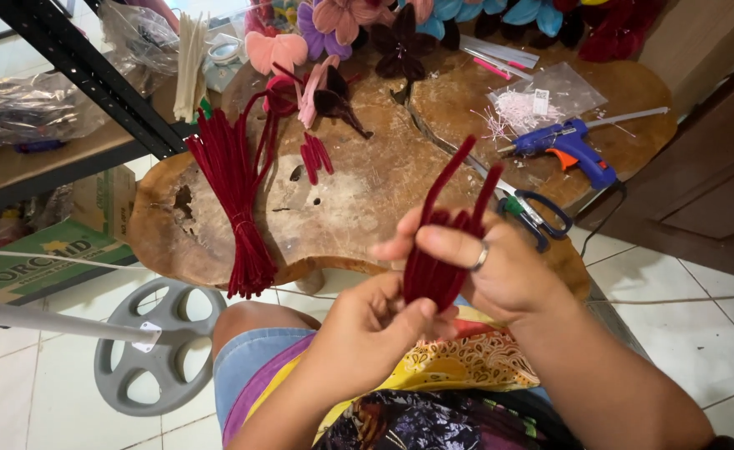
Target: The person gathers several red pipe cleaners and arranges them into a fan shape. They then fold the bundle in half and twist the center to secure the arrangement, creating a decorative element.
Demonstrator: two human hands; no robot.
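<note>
Left hand: the left hand [367, 329] is low in the middle of the view, above the person's lap, its grip closed on the bottom end of a cluster of dark red pipe cleaners [442, 250].
Right hand: the right hand [484, 267] is just beside the left and slightly higher; its fingers wrap round the middle of the same cluster, a ring on one finger, the grip closed.
Held cluster: the dark red pipe cleaners are folded into loops and pinched between both hands; two long ends stick up and to the right, over the table's near edge.
Table: a slab-shaped wooden table [359, 208] with an uneven rim stands in front of the person.
Bundle: a thick bundle of dark red pipe cleaners [238, 200] lies on the left part of the table, tied near its lower end, which hangs over the edge.
Short pieces: a few short red pieces [315, 156] lie just right of the bundle.
Flowers: finished flowers [367, 21] in pink, purple, blue and dark red are at the far edge.
Tools: a blue glue gun [571, 146] lies at the right of the table, scissors [534, 212] with blue handles near the right hand, a clear plastic bag [542, 98] behind the glue gun.
Floor: a grey fan base [154, 346] stands on white tiles at the lower left.
</note>
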